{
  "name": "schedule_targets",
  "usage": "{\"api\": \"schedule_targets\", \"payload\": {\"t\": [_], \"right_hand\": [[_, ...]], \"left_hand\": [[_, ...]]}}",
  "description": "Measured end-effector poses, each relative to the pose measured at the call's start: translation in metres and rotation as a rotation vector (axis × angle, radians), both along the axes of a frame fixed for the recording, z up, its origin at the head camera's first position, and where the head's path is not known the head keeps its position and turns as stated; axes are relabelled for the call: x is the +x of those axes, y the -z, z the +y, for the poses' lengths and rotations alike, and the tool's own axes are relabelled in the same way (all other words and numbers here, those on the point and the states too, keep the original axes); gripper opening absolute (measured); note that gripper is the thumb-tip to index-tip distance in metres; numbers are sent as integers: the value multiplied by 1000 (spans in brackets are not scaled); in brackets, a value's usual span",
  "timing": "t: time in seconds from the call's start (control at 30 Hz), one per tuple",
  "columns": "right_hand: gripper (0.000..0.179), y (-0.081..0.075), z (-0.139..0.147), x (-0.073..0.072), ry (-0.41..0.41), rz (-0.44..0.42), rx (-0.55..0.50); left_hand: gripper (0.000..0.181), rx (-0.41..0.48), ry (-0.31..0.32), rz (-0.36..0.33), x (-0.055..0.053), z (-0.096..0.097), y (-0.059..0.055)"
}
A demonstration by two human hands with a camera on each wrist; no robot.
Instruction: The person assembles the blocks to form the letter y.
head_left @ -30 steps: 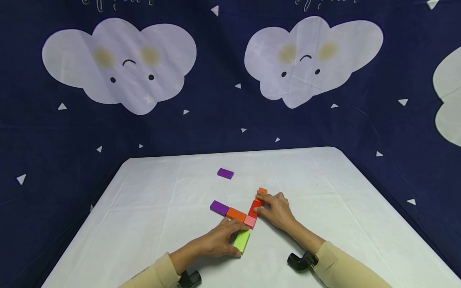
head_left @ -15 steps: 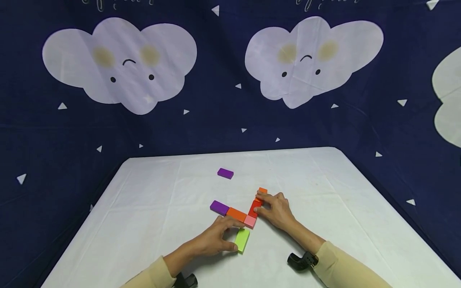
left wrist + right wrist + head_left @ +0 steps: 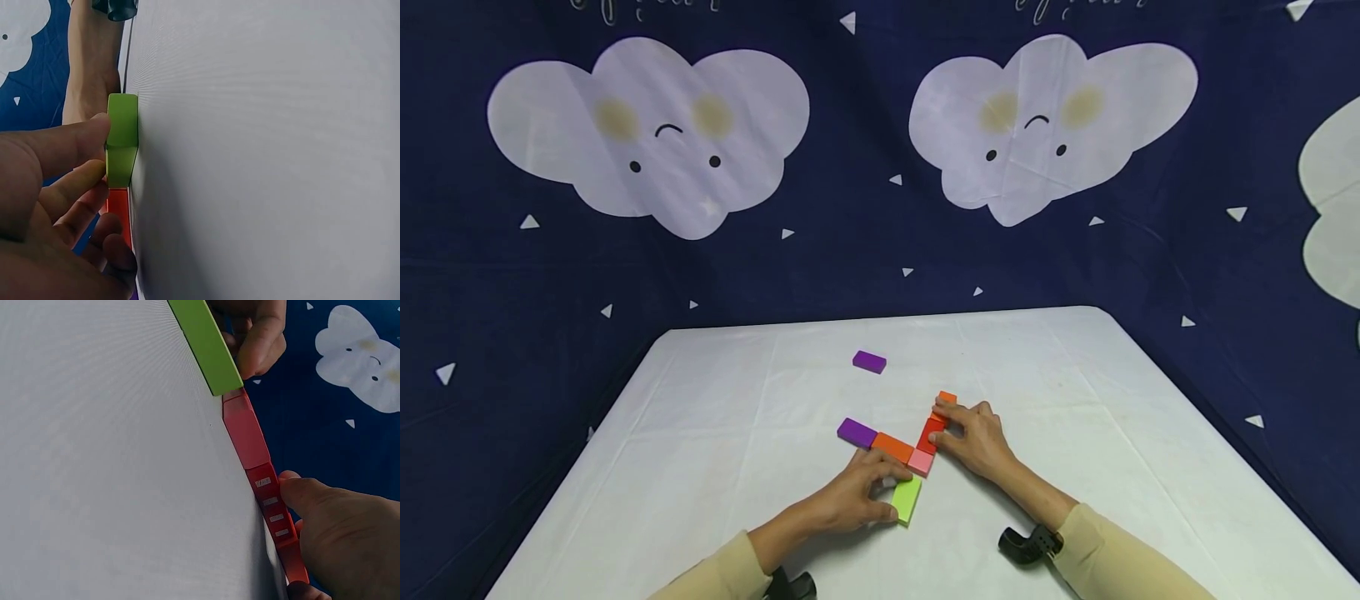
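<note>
In the head view my left hand (image 3: 853, 493) has its thumb at the near end of a lime-green block (image 3: 907, 502) and its index finger at the far end, pinching it. The green block lies just in front of a small pink block (image 3: 921, 462). My right hand (image 3: 976, 437) rests along a red block (image 3: 931, 436) and an orange block (image 3: 947, 397) behind it. In the right wrist view the thumb (image 3: 299, 486) presses the red block's side, with a fingertip down by the end of the row. Another orange block (image 3: 892, 447) runs left from the pink one.
A purple block (image 3: 857, 432) ends the left arm of the row. A second purple block (image 3: 869, 362) lies apart, farther back on the white table (image 3: 715, 392). Behind stands a dark blue cloth (image 3: 857, 275) printed with clouds.
The left index finger lifts off the green block, then comes back to its far end. The green block has shifted slightly to the right. My right hand stays where it was.
</note>
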State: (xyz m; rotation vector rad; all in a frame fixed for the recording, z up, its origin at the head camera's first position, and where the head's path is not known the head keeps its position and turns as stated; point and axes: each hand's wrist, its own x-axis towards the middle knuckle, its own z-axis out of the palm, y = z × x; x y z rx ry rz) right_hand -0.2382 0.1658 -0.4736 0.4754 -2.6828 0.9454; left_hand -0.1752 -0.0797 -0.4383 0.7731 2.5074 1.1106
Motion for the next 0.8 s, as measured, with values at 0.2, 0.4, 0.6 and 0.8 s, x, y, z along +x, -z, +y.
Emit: {"api": "schedule_targets", "payload": {"t": [0.2,0.4,0.6,0.8], "right_hand": [[50,0,1,0,-4,2,-3],[51,1,1,-1,-5,8,-1],[50,1,1,0,-2,-1,-2],[50,1,1,0,5,-4,-2]], "left_hand": [[45,8,9,20,-2,3,0],[45,7,21,24,-5,4,2],[45,7,17,12,-7,5,3],[45,6,18,10,-7,5,3]]}}
